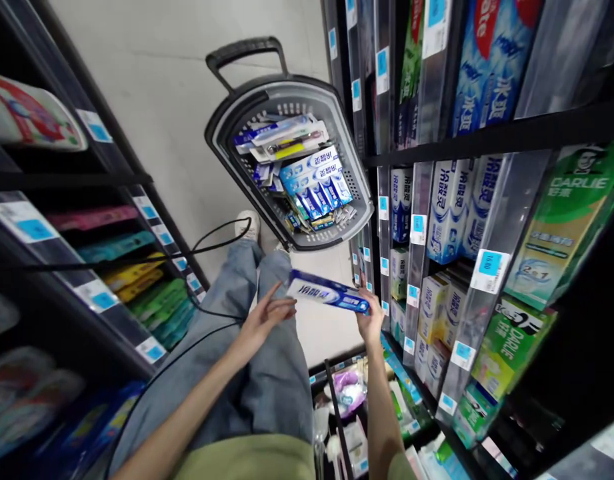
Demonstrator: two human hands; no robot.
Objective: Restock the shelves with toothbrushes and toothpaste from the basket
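Note:
A blue and white toothpaste box is held out level above the floor, in front of my knees. My right hand grips its right end between thumb and fingers. Beside the left end is my left hand, its fingers stretched out and apart; whether a fingertip touches the box I cannot tell. Beyond the box stands a grey shopping basket with its black handle raised. Inside it lie several toothpaste boxes and packaged toothbrushes.
On the right, a tall shelf bears rows of toothpaste boxes behind clear dividers, with green boxes nearer. Another shelf with colourful packs runs along the left. A black cable hangs across my legs. Lower shelf goods show beneath my right arm.

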